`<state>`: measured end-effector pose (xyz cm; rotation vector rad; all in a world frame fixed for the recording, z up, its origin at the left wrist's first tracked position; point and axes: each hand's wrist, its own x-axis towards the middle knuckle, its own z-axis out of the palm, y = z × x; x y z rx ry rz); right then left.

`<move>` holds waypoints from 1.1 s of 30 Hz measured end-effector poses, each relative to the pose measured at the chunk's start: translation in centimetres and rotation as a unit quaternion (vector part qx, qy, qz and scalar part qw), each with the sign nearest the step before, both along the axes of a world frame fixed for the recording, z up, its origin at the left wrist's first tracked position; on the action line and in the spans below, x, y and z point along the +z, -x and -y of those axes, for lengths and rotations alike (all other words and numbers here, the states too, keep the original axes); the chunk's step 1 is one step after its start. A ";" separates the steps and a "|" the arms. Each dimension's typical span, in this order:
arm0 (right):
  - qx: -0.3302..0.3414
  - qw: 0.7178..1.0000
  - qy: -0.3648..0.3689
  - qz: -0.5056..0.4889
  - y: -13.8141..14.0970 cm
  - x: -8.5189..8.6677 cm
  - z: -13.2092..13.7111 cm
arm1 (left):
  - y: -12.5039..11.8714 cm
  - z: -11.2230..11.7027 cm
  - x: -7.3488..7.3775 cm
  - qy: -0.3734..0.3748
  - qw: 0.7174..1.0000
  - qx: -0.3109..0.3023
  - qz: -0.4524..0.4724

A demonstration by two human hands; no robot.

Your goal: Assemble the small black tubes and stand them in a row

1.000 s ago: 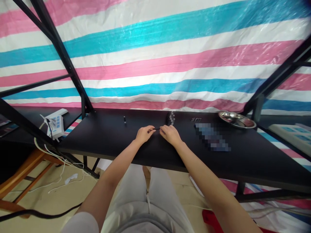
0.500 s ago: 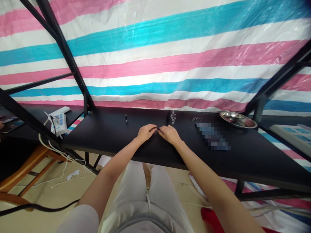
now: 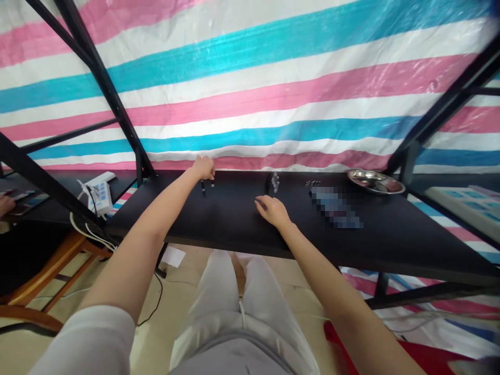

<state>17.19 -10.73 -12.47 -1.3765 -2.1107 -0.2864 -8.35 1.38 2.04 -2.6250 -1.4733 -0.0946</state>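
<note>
My left hand (image 3: 203, 167) is at the back left of the black table, palm down with its fingers closed. From under it shows the pale end of a small dark tube (image 3: 212, 184), pinched in the fingers. Just left of that tube stands a similar small black tube (image 3: 203, 186) with a light band. My right hand (image 3: 273, 211) rests near the middle of the table, fingers loosely bent and apart, with nothing visible in it. Behind it is a cluster of small clear-ended pieces (image 3: 275, 182) beside a dark piece.
Several tiny pieces (image 3: 312, 183) lie right of the cluster, near a blurred-out flat item (image 3: 336, 207). A shiny metal plate (image 3: 399, 189) sits at the back right. Black frame posts (image 3: 128, 127) flank the table (image 3: 234, 224). A white power strip (image 3: 102, 198) is at left.
My left hand has moved from beside my right hand to the back left, taking the small dark tube there. My right hand has let go and stays near the middle.
</note>
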 end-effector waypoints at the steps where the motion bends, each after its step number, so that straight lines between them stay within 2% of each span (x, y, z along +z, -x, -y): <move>1: -0.002 1.000 0.003 -0.004 0.0 0.0 -0.1 | 0.4 0.1 -0.3 0.005 1.000 0.007 -0.007; 5: -0.004 1.000 0.014 -0.015 -0.1 -0.1 -0.2 | 1.2 0.6 -1.8 0.011 0.999 0.029 -0.025; 8: -0.006 1.000 0.015 -0.022 -0.1 0.0 -0.2 | 1.4 0.5 -2.4 0.008 0.998 0.049 -0.033; 33: 0.004 0.996 -0.001 -0.084 -0.3 -0.1 -0.4 | 1.6 -0.3 -3.5 0.001 0.993 0.096 -0.068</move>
